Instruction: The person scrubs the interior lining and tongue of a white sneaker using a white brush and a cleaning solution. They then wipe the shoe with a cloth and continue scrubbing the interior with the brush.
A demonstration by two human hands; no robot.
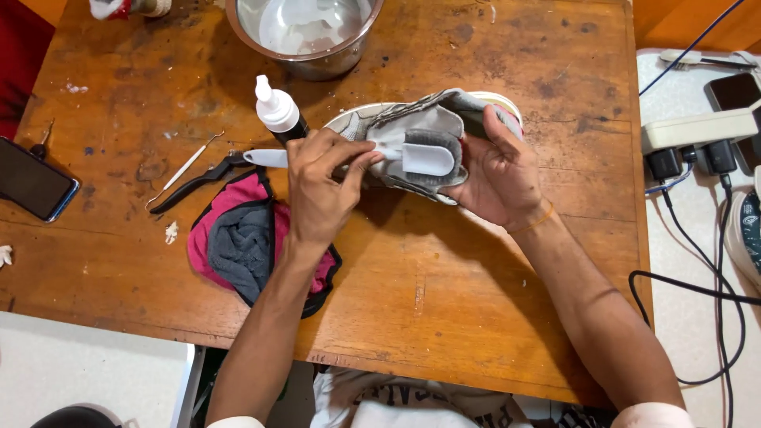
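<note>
The left hand (321,186) is closed around the white handle of a cleaning brush (412,156), fingers pinched on the shaft, with the brush head lying bristles-down across the grey upper of a sneaker (412,127). The right hand (495,170) grasps the sneaker from the other side, palm cupping its sole edge and fingers curled over the opening, so the shoe sits tilted on its side just above the wooden table (444,301), near the table's middle. Under the left wrist lies a pink and grey cloth (238,238) with dark trim, crumpled flat on the wood. Just beyond it, a pair of black-handled pliers (198,181) and a thin metal pick (186,166) rest side by side, angled toward the left edge. Further left, a dark phone (32,181) lies flat at the table's rim. Behind the left hand's knuckles stands a small dark bottle with a white nozzle cap (277,111), upright and just beside the sneaker's toe. At the far edge sits a metal bowl (305,36) holding pale liquid. Off the table to the right, a white power strip (697,128) with black plugs and cables rests on a light surface.
</note>
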